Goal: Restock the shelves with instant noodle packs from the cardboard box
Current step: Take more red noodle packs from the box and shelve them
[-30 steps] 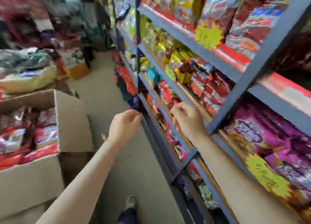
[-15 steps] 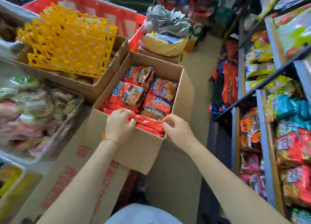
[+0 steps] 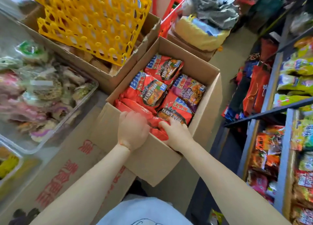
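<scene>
Down at the near end of the cardboard box [image 3: 149, 158], both hands are on the same red pack [image 3: 156, 125] — the left hand [image 3: 133, 130] curled over its left side, the right hand [image 3: 176, 133] with fingers bent onto its right side, so both are gripping it. That pack sits at the box's near wall, partly raised over the edge.

Further back in the box I count four packs lying face up: three red noodle packs [image 3: 149, 91] and one purple noodle pack [image 3: 188, 91]. "BIG" in blue is readable on the face-up ones, plus Chinese lettering under a bowl picture — too blurred for me to read properly. More red packs are stacked on edge along the box's left side, can't count those.

Left of the box, touching it, is a second carton holding yellow egg trays [image 3: 91, 20], at least two stacked. Nearer, on the left, a flat carton [image 3: 67, 170] with red Chinese print, and a clear tray [image 3: 45, 96] of wrapped snacks.

Right of the box, across the aisle, is the shelf unit [image 3: 286, 140] with yellow-green bags on the upper level and red and orange packs lower down. Behind the box sits a yellow sack [image 3: 199, 33].
</scene>
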Demonstrator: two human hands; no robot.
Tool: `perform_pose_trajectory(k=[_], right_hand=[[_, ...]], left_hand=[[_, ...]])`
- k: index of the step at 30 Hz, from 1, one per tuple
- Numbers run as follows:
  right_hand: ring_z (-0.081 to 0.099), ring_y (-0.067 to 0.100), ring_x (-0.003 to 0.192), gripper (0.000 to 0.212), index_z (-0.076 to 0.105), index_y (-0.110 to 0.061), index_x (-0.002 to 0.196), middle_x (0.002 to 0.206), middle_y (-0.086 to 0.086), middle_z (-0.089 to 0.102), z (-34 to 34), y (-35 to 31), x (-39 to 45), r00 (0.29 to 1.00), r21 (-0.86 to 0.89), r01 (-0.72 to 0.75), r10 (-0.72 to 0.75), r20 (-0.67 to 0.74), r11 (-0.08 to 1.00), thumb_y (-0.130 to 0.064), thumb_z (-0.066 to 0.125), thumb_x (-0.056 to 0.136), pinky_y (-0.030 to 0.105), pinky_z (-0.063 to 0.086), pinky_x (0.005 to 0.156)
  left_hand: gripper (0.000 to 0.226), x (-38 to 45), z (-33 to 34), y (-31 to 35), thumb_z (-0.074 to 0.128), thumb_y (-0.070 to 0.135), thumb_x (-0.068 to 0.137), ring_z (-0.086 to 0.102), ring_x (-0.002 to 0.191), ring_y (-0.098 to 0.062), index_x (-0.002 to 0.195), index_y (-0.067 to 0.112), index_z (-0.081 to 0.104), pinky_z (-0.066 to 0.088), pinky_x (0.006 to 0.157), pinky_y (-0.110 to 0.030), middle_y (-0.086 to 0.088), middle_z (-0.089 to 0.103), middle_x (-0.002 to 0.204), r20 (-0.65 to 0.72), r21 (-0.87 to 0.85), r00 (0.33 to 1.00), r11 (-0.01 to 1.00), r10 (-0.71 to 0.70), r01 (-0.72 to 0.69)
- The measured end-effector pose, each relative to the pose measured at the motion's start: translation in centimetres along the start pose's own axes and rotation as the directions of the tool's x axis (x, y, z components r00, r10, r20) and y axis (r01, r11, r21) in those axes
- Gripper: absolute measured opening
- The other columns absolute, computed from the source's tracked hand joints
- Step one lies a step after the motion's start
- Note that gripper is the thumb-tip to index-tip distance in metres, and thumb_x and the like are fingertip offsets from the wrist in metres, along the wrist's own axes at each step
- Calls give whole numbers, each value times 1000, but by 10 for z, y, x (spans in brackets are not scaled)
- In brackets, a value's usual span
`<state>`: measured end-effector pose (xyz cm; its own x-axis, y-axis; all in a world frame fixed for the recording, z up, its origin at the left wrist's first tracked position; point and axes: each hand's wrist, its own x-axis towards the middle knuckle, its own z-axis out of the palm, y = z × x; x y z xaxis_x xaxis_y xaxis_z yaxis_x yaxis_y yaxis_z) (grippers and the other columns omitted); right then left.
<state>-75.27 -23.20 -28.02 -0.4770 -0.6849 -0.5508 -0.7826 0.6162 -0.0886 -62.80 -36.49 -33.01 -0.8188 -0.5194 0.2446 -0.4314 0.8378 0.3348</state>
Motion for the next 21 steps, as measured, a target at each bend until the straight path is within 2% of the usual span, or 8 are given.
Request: perform_pose_trajectory(k=[3, 5, 9, 12, 14, 16, 19, 21], right_hand=[[30, 37, 141, 73, 29, -33, 143, 157, 15, 22, -4, -4, 9, 999, -114, 28, -25, 28, 993, -56, 67, 85, 54, 28, 112], [23, 38, 145, 78, 22, -36, 147, 163, 15, 8, -6, -6, 14, 998, -106, 58, -55, 30, 993, -45, 71, 86, 55, 26, 114], [15, 32, 148, 78, 25, -47, 143, 164, 5, -2, -3, 1, 19, 995, 126, 91, -97, 40, 988, -25, 72, 84, 56, 26, 116], [14, 30, 149, 67, 31, -52, 136, 163, 1, 0, 3, 3, 21, 988, 213, 152, -156, 0, 965, -26, 69, 87, 56, 26, 116], [20, 31, 147, 59, 35, -51, 137, 163, 3, 5, 4, -1, 24, 979, 160, 204, -201, -37, 966, -36, 67, 90, 54, 28, 115], [23, 31, 146, 56, 38, -46, 139, 163, 9, 7, 4, -5, 29, 972, 28, 230, -229, -48, 973, -39, 66, 91, 51, 29, 112], [24, 34, 143, 53, 38, -40, 140, 161, 15, 12, 3, -12, 37, 980, -182, 194, -200, -13, 964, -34, 61, 93, 52, 32, 107], [25, 35, 140, 51, 37, -40, 140, 154, 15, 21, 4, -16, 40, 987, -248, 158, -156, 27, 956, -34, 59, 94, 52, 35, 105]], left_hand=[[27, -1, 2, -1, 46, 25, 85, 52, 74, -24, 65, 17, 61, 37, 87, -42, 1, 56, 68, -30, 16, 999, 1000, 13, -13], [26, 0, 2, -1, 46, 25, 86, 52, 74, -24, 65, 17, 60, 37, 88, -42, 2, 56, 68, -30, 23, 999, 1000, 11, -11], [27, 0, 3, -1, 45, 25, 86, 52, 73, -23, 64, 17, 60, 38, 87, -42, 2, 56, 68, -57, 14, 998, 1000, 13, -12], [27, 0, 4, -2, 45, 24, 86, 52, 73, -23, 65, 17, 61, 38, 87, -42, 2, 56, 68, -77, 11, 997, 1000, 14, -13], [26, 0, 5, -2, 46, 23, 85, 52, 73, -24, 65, 17, 61, 38, 87, -42, 2, 56, 68, -92, 10, 996, 1000, 11, -10], [24, 1, 6, -2, 47, 23, 84, 52, 72, -25, 64, 17, 60, 37, 86, -41, 2, 55, 67, -101, 5, 995, 1000, 6, -5], [24, 0, 6, -3, 47, 22, 84, 52, 72, -25, 64, 16, 60, 37, 86, -41, 2, 55, 68, -94, -4, 996, 1000, 3, -3], [24, 1, 6, -3, 47, 22, 84, 52, 72, -25, 65, 16, 60, 38, 86, -41, 2, 55, 67, -91, -10, 996, 1000, 4, -5]])
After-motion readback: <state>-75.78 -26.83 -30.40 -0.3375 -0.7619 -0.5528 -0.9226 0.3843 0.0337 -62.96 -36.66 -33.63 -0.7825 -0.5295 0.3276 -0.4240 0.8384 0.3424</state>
